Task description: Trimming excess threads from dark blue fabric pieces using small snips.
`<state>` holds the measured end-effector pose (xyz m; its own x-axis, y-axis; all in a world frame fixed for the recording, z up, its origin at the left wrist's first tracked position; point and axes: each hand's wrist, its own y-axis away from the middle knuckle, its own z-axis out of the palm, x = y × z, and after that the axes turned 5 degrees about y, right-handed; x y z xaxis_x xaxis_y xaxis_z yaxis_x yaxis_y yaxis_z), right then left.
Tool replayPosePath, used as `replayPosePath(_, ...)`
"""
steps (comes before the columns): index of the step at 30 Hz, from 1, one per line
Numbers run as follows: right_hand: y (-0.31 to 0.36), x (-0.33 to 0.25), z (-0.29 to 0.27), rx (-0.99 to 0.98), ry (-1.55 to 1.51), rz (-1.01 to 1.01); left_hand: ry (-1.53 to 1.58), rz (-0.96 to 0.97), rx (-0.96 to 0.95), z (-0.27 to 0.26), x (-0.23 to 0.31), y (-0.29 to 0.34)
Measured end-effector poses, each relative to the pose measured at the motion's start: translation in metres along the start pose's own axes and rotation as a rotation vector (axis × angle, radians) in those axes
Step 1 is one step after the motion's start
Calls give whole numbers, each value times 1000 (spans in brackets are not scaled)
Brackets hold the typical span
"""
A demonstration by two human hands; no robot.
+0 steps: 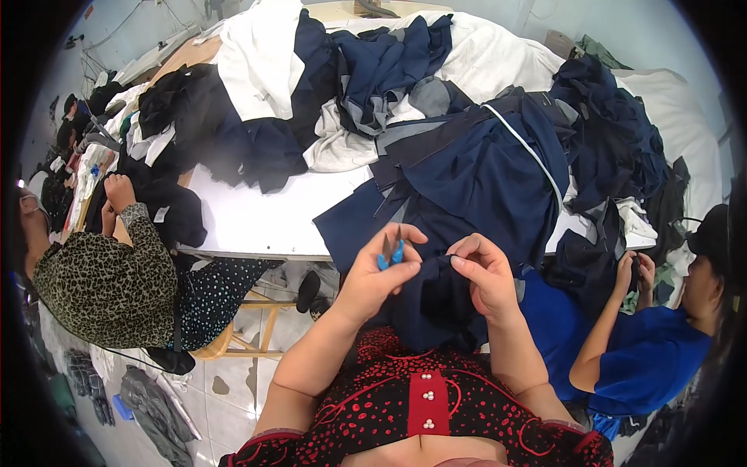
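My left hand (367, 282) is closed around a small pair of thread snips (395, 251) with blue handles; their dark blades point up. Its thumb and fingertips also come close to the edge of a navy garment (440, 307); whether they touch it I cannot tell. My right hand (489, 282) pinches that garment's top edge between thumb and forefinger. The cloth hangs from there over my lap, in front of the table edge. Just beyond my hands, a pile of navy garments (482, 175) lies on the table, with a white cord (529, 152) across it.
The white table (257, 214) carries heaps of navy, black and white cloth (261, 58). At left sits a person in a leopard-print top (105, 280), on a wooden stool (222, 342). Close on my right, a person in a blue shirt (650, 350) handles dark cloth.
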<state>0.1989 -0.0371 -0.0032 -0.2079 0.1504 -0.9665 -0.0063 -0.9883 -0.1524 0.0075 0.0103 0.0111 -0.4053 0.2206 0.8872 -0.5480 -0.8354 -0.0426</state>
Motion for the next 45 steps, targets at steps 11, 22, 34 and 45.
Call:
replayPosePath(11, 4, 5, 7, 19, -112, 27, -285, 189, -91, -5, -27, -6)
replayPosePath(22, 2, -4, 10, -99, 310, 94, -134, 15, -45, -1, 1, -6)
replayPosePath(34, -11, -26, 1, -270, 287, 148, -255, -33, -119, -6, 25, -11)
replayPosePath(45, -12, -3, -5, -290, -204, 269, -210, -80, -120, -15, 22, -10)
